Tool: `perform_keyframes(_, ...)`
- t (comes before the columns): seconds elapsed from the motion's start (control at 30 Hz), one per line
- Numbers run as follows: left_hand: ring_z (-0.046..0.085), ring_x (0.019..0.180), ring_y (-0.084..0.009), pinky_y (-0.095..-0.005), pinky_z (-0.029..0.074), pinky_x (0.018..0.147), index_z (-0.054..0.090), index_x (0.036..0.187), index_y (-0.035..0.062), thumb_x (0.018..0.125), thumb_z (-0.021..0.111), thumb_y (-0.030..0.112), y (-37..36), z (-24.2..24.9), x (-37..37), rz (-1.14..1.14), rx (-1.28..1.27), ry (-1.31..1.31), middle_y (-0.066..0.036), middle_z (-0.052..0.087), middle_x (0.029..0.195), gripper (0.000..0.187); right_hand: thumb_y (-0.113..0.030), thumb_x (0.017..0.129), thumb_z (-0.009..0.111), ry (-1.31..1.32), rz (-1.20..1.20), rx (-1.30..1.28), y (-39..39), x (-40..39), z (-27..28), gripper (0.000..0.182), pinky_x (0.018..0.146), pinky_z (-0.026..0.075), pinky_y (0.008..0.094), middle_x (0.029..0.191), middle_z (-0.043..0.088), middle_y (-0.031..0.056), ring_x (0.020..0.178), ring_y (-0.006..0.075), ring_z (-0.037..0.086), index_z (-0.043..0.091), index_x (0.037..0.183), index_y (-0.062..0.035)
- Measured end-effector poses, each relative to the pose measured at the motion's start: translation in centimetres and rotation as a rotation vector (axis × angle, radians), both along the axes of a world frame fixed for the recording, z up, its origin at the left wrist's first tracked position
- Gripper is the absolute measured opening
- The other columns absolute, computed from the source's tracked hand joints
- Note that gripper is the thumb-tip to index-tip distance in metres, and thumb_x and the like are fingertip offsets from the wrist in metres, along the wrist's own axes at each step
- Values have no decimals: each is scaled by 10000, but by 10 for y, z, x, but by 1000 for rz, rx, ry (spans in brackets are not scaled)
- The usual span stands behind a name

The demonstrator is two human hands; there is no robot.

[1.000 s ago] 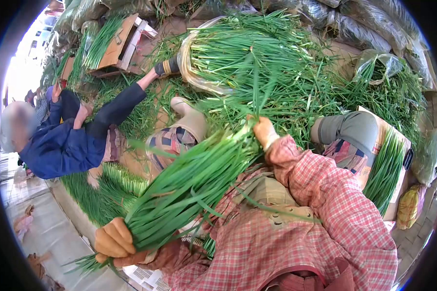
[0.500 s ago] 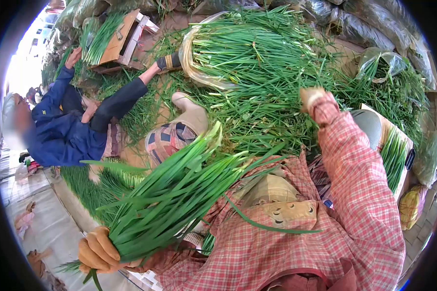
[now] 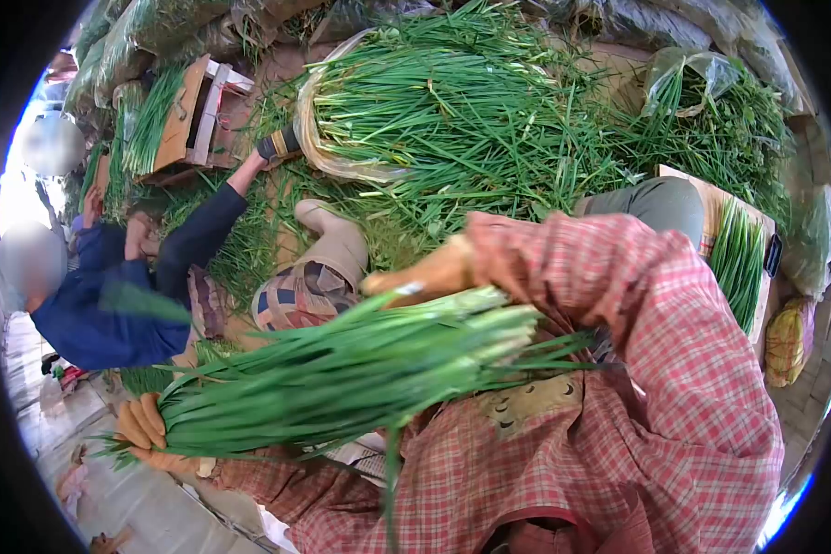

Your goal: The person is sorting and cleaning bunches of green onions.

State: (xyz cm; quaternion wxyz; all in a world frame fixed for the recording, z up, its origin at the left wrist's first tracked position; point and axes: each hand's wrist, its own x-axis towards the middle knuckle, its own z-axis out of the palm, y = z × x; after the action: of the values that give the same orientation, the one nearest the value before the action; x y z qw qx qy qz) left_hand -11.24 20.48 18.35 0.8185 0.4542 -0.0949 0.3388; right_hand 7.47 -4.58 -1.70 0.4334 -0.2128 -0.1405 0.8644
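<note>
A thick bunch of garlic chives, with long flat green leaves and pale stem ends, lies slantwise across my front. My left hand, in a tan glove, is wrapped round its leafy end at the lower left. The pale ends point right, towards my chest. Just above the stems is my right hand, gloved too, pointing left along the upper side of the bunch. Blur and the angle hide how its fingers are set and whether they touch the leaves.
Ahead is a large heap of chives on a plastic sheet. A co-worker in a blue jacket sits at the left near a wooden stand. More chives lie on a board at the right. Filled plastic bags line the back.
My right hand has come from the heap down and left to the bunch. My left hand has moved a little left and up, and the bunch now lies flatter.
</note>
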Motion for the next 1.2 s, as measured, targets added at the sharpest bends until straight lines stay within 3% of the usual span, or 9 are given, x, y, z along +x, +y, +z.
perform_keyframes(0.17, 286, 513, -91, -235, 290, 553, 304, 597, 150, 904, 429, 206, 33, -44, -65, 173, -139, 86, 18, 299, 565, 335, -676, 822, 255, 34, -494, 86, -98, 6, 17, 802, 902, 415, 379, 1282, 450, 76, 1120, 215, 465, 300, 1347, -72)
perform_keyframes(0.3, 270, 503, -98, -249, 270, 531, 317, 594, 140, 916, 417, 219, 33, -62, -87, 445, -150, 123, 16, 291, 557, 346, -256, 801, 646, -104, -293, 114, -91, 3, 9, 760, 806, 492, 335, 1324, 379, 99, 1076, 231, 491, 195, 1374, -41)
perform_keyframes(0.43, 244, 527, -110, -264, 258, 537, 287, 574, 146, 921, 391, 249, 28, -62, -93, 262, -220, 38, 16, 266, 554, 376, -259, 781, 663, -740, -144, -162, -77, -26, 1, 432, 661, 475, 313, 898, 610, 106, 814, 200, 576, 514, 1113, -26)
perform_keyframes(0.5, 237, 523, -113, -267, 253, 532, 286, 574, 145, 923, 382, 262, 40, -71, -106, 309, -216, 96, 19, 263, 552, 380, -307, 793, 604, -1383, -153, -11, -82, -24, 18, 356, 721, 474, 348, 888, 624, 146, 793, 284, 597, 572, 1036, -49)
perform_keyframes(0.6, 251, 524, -123, -270, 248, 521, 281, 572, 155, 924, 365, 311, 53, -102, -131, 535, -269, 206, 26, 260, 544, 394, -256, 797, 579, -1625, -439, 59, -119, 16, -22, 253, 724, 479, 332, 889, 631, 128, 799, 252, 603, 610, 1017, -137)
perform_keyframes(0.8, 267, 542, -124, -272, 270, 560, 285, 568, 158, 916, 371, 349, 51, -132, -168, 432, -441, 217, 27, 262, 540, 406, -177, 848, 537, -1700, -774, -681, -254, 132, -20, 284, 717, 452, 272, 873, 618, 96, 784, 154, 569, 566, 1074, -8)
perform_keyframes(0.97, 307, 565, -127, -267, 298, 585, 330, 583, 163, 893, 414, 371, 18, -118, -133, 997, -534, 470, 31, 281, 549, 382, -286, 783, 654, -1350, -834, -203, -117, 40, -1, 432, 822, 449, 299, 1046, 601, 100, 952, 175, 554, 555, 1117, -30)
perform_keyframes(1.07, 338, 566, -127, -265, 327, 600, 348, 588, 158, 889, 424, 377, 57, -152, -183, 282, -406, 220, 29, 302, 557, 380, -310, 775, 652, -1219, -822, 158, -33, -19, -12, 443, 809, 448, 315, 976, 620, 124, 865, 208, 579, 557, 1104, -30)
perform_keyframes(1.2, 358, 550, -123, -269, 347, 584, 363, 599, 149, 891, 436, 341, 37, -146, -173, 569, -473, 276, 26, 332, 569, 356, -284, 768, 644, -1311, -682, 25, -30, -24, -9, 361, 738, 458, 304, 846, 634, 153, 773, 216, 590, 600, 1028, -37)
